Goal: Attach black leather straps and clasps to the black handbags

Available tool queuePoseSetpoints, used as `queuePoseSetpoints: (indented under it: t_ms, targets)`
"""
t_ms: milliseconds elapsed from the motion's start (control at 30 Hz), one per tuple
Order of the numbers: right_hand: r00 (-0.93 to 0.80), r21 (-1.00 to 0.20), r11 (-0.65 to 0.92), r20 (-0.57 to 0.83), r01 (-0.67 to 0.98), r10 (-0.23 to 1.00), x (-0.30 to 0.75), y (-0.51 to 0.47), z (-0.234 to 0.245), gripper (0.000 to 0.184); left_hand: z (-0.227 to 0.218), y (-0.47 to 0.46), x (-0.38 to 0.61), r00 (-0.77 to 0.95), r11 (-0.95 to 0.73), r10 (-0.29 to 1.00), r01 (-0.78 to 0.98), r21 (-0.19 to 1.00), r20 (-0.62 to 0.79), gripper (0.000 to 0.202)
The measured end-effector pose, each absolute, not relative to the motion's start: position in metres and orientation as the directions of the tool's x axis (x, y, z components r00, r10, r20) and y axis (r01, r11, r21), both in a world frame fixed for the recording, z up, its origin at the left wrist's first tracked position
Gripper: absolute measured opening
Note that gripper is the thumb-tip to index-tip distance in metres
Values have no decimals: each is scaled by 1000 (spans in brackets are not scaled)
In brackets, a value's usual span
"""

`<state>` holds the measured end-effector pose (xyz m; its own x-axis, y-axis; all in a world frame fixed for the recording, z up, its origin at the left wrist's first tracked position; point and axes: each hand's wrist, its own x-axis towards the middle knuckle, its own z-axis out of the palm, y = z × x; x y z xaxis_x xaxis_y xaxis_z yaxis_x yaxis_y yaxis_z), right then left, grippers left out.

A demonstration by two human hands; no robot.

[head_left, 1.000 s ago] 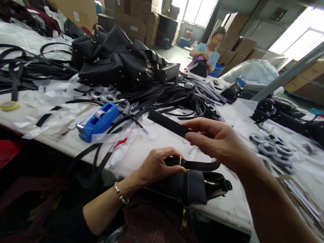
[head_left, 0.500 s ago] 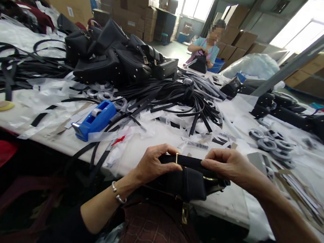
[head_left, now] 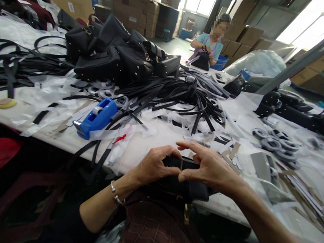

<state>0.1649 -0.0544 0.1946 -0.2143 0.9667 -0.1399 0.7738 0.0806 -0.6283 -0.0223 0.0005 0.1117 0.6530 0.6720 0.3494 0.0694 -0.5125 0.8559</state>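
Note:
A black bag [head_left: 196, 191] with a gold metal fitting [head_left: 187, 214] lies at the table's front edge, close to my body. My left hand [head_left: 157, 164], a silver bracelet on its wrist, is closed around the bag's black strap [head_left: 189, 165], thumb below and fingers above. A narrow gold buckle [head_left: 181, 163] crosses the strap at my left fingertips. My right hand [head_left: 208, 167] curves round the strap just right of the buckle. Its index finger stretches above the buckle, while the thumb lies below it, near my left thumb. Both hands hide part of the strap.
A blue tape dispenser [head_left: 96, 118] stands left of my hands. Beyond are black straps [head_left: 171, 93] and a pile of black bags [head_left: 122, 56]. Several tape rolls [head_left: 273, 144] and cardboard strips [head_left: 308, 196] lie right. A person [head_left: 208, 45] across the table handles a black bag.
My right hand has moved left along the strap, from its right part to beside the buckle, and its index finger has extended. My left hand keeps its hold. The view has shifted slightly.

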Motion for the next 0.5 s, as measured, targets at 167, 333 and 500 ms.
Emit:
queuePoseSetpoints:
  t_ms: [167, 333, 500]
  targets:
    - [-317, -618, 143, -180, 773, 931, 159, -54, 181, 74, 116, 6, -31, 815, -606, 477, 34, 795, 328, 31]
    - [-267, -604, 124, -152, 788, 952, 156, -59, 178, 47, 116, 11, -34, 845, -694, 442, 108, 712, 303, 31]
    - [-196, -524, 109, -113, 845, 974, 157, -66, 180, 16, 122, 21, -48, 826, -728, 498, 235, 644, 262, 20]
